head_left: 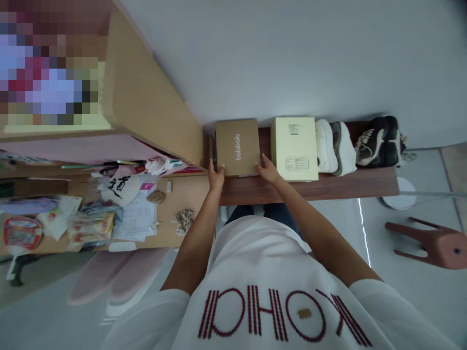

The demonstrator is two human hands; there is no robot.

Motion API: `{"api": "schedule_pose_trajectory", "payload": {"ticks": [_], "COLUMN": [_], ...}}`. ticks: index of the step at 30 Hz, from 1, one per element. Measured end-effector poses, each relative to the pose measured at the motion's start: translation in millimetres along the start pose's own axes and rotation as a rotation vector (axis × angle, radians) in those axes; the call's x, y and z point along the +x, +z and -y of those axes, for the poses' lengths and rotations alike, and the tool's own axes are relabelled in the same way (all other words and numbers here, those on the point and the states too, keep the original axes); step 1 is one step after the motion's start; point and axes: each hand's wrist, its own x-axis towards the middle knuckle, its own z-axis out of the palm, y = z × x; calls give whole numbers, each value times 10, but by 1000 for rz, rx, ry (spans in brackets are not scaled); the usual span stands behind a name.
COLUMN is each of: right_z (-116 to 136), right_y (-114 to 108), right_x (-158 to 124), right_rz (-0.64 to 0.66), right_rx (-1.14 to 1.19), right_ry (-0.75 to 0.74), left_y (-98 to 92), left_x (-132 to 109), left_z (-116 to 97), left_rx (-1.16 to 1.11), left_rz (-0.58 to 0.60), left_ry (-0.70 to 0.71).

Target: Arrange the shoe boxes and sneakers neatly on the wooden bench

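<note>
A brown shoe box with white "balabala" lettering rests on the dark wooden cabinet top, close to the wall. My left hand grips its left front corner, thumb on the lid and fingers along the side. At the right front corner, my right hand holds the same box from the other side. Just to the right, past a narrow gap, stands a pale yellow box with printed labels. The box's underside and some fingertips are hidden.
White shoes and black sneakers line the cabinet's right part. A tan desk panel rises at left, above a cluttered desktop with papers and a fan. A reddish plastic stool lies at right.
</note>
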Motion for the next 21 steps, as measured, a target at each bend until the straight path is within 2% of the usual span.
{"api": "schedule_pose_trajectory", "payload": {"ticks": [2, 4, 7, 10, 13, 16, 21], "right_z": [3, 0, -13, -43, -105, -203, -393], "right_y": [-219, -481, -881, -1226, -1519, -1771, -2068], "right_x": [-69, -132, -173, -152, -111, -66, 34], "right_rz": [-54, -98, -166, -207, -202, -205, -226], "right_rx": [-36, -54, -87, -119, -145, -166, -180], "right_ry": [-73, -113, -119, -119, -117, -107, -103], "left_y": [56, 192, 541, 963, 1353, 1671, 2006], "left_x": [-46, -131, -324, -548, -736, -838, -830], "left_z": [-110, -235, -398, -472, -425, -283, -13], "left_rx": [74, 100, 47, -23, -59, -85, -65], "left_rz": [-35, -18, 88, 210, 289, 308, 258], "left_ry": [96, 172, 205, 166, 97, 16, -85]}}
